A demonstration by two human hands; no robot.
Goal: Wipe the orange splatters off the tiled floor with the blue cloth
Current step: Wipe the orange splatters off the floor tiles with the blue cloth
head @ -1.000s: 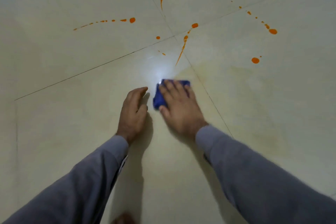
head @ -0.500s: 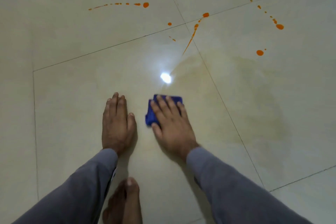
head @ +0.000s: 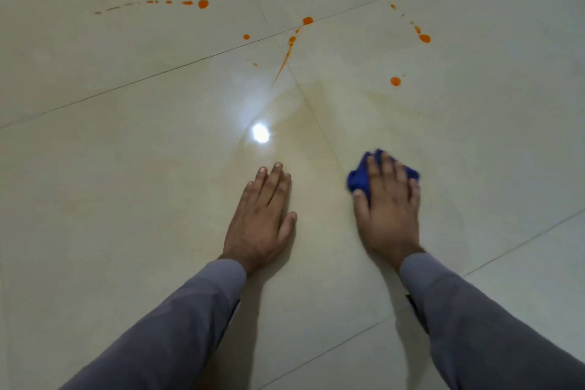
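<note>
Splatters are lying across the far floor, and we are noting them from left to right: a dotted trail ending in a round drop at far left, a streak crossing the grout junction at centre, a single spot, and a second dotted trail at far right. All are sitting well beyond our hands. Nearer to us, a faint yellowish film is showing on the tiles, which we are judging to be smeared residue.

Our left hand is lying flat on the tile, fingers straight and together, thumb out, holding nothing; it appears to be bracing us. Our right hand is pressing the cloth to the floor with straight fingers laid over it, the thumb lying along its left edge. The cloth is bunched beneath the fingers, just right of a grout line, with blue showing at both sides of the hand.

We are judging the step in hand to be wiping, with most of the splatters not yet reached. To do it well, we are advising firm, even palm pressure, strokes drawn toward us rather than sideways, and a fresh face of cloth turned out before each drop, since a loaded cloth is likely to spread film. Both forearms are reaching forward, sleeves down to the wrists.
</note>
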